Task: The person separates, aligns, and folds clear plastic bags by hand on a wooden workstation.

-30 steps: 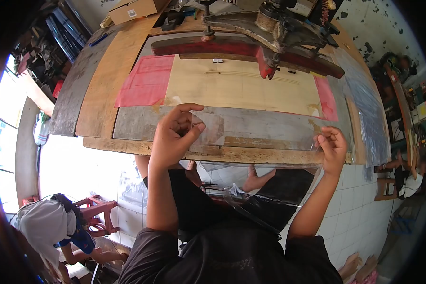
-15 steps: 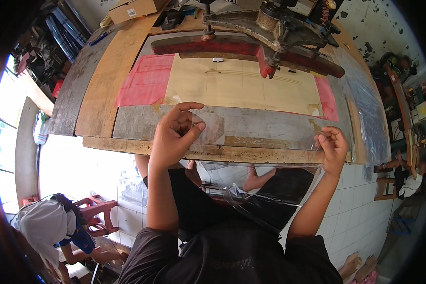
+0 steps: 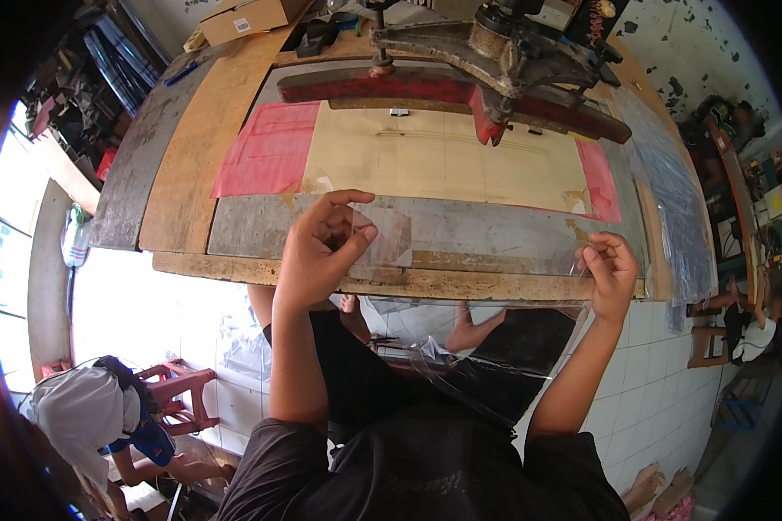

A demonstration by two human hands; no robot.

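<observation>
A clear plastic sheet [image 3: 389,239] stretches between my hands over the table's front edge, and part of it hangs down in front of my lap. My left hand [image 3: 317,252] pinches it between curled fingers and thumb. Its other side is gripped by my right hand [image 3: 613,271], fingers bent against the thumb. Being see-through, the sheet's full outline is hard to make out. Beyond my hands lies a cream-coloured board [image 3: 391,165] with pink ends, flat on a grey plate [image 3: 261,227]. A small pale object [image 3: 399,111] sits near the board's far edge.
Above the board hangs a press-like metal frame with a worn red bar [image 3: 365,85]. More clear plastic [image 3: 682,217] lies at the table's right side. A cardboard box [image 3: 245,19] and a blue pen [image 3: 181,72] are at the back left. Someone crouches beside a red stool [image 3: 187,399].
</observation>
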